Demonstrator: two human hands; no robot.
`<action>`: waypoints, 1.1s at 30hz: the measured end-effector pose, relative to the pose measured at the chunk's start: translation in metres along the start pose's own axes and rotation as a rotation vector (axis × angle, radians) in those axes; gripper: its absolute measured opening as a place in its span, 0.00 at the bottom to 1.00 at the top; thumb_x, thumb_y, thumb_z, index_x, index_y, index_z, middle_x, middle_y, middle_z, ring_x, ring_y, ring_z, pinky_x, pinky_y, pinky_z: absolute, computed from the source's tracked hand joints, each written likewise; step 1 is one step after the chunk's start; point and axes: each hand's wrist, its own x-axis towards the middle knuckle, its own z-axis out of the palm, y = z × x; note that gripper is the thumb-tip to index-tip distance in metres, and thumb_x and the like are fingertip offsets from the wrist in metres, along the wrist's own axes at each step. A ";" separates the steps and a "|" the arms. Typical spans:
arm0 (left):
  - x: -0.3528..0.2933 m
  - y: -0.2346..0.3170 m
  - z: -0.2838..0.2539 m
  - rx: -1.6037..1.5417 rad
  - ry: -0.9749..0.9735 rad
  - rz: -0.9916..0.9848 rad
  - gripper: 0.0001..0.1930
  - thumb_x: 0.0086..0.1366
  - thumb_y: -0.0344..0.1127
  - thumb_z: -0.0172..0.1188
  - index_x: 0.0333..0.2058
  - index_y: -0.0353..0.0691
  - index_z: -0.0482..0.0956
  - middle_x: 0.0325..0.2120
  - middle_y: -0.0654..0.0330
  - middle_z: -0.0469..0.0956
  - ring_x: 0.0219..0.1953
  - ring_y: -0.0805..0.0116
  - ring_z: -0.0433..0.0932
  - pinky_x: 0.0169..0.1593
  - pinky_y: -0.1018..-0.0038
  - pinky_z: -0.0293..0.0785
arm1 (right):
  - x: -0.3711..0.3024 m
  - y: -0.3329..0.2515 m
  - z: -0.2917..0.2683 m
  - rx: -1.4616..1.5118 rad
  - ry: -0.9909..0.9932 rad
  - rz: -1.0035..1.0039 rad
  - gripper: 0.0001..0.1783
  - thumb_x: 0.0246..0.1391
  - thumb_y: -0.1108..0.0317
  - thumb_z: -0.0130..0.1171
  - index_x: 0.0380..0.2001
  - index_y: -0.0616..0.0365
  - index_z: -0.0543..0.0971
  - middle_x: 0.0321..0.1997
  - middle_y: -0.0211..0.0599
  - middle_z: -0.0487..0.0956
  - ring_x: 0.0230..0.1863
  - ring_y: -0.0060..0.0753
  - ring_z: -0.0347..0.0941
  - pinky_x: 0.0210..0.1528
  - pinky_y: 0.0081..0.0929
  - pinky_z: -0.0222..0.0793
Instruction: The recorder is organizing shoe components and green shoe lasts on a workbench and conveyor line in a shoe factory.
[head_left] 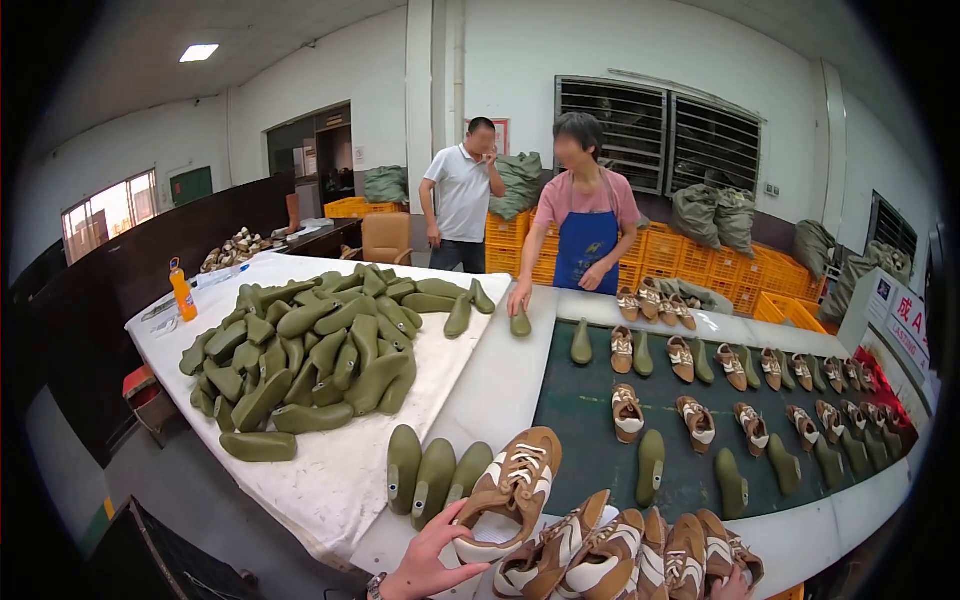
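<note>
My left hand (428, 562) pinches the heel collar of a brown-and-white lace-up sneaker (520, 478), toe pointing away from me. Beside it, several similar sneakers (600, 552) stand in a tight row along the near edge. At the right end of that row my right hand (735, 584) has its fingers closed against the last sneaker (742, 556); the palm is cut off by the lower edge. Just left of the held sneaker are several green shoe lasts (436, 478) on the pale counter.
A large heap of green lasts (320, 345) covers the white-clothed table (455, 375). Sneakers and lasts line the green conveyor belt (590, 455). Across the counter, a person in a blue apron (587, 245) touches a last (520, 323); another person (463, 195) stands behind. Orange crates (700, 258) line the wall.
</note>
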 end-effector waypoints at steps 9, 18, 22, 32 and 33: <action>0.014 0.005 -0.006 0.039 -0.057 0.016 0.21 0.43 0.33 0.70 0.35 0.38 0.72 0.53 0.40 0.63 0.54 0.49 0.66 0.54 0.65 0.64 | 0.018 0.000 0.009 0.021 -0.023 -0.054 0.37 0.37 0.61 0.59 0.56 0.50 0.65 0.53 0.48 0.69 0.54 0.50 0.63 0.56 0.44 0.57; 0.049 0.013 0.011 -0.082 -0.010 0.129 0.21 0.42 0.33 0.71 0.36 0.38 0.73 0.56 0.38 0.59 0.55 0.49 0.67 0.53 0.68 0.65 | -0.013 -0.053 -0.097 0.775 0.121 -0.376 0.25 0.48 0.70 0.57 0.52 0.62 0.68 0.42 0.46 0.74 0.42 0.38 0.71 0.45 0.30 0.67; 0.080 0.047 0.039 -0.130 -0.197 0.323 0.19 0.45 0.33 0.69 0.35 0.37 0.72 0.56 0.37 0.58 0.52 0.45 0.67 0.50 0.68 0.67 | -0.055 -0.115 -0.189 0.885 -0.083 -0.540 0.25 0.48 0.74 0.58 0.51 0.63 0.68 0.42 0.43 0.74 0.38 0.29 0.72 0.39 0.22 0.68; 0.087 0.134 0.094 0.172 -0.224 0.653 0.16 0.46 0.33 0.66 0.35 0.38 0.73 0.52 0.38 0.64 0.49 0.44 0.70 0.49 0.62 0.69 | -0.085 -0.163 -0.233 0.991 -0.336 -0.836 0.26 0.45 0.63 0.65 0.48 0.57 0.70 0.25 0.33 0.78 0.23 0.22 0.75 0.27 0.18 0.72; 0.089 0.140 0.098 0.149 -0.241 0.682 0.16 0.46 0.33 0.66 0.35 0.38 0.73 0.52 0.38 0.64 0.49 0.44 0.70 0.49 0.62 0.69 | -0.085 -0.159 -0.229 1.006 -0.216 -0.826 0.24 0.47 0.61 0.64 0.47 0.56 0.70 0.23 0.33 0.77 0.22 0.26 0.75 0.26 0.21 0.71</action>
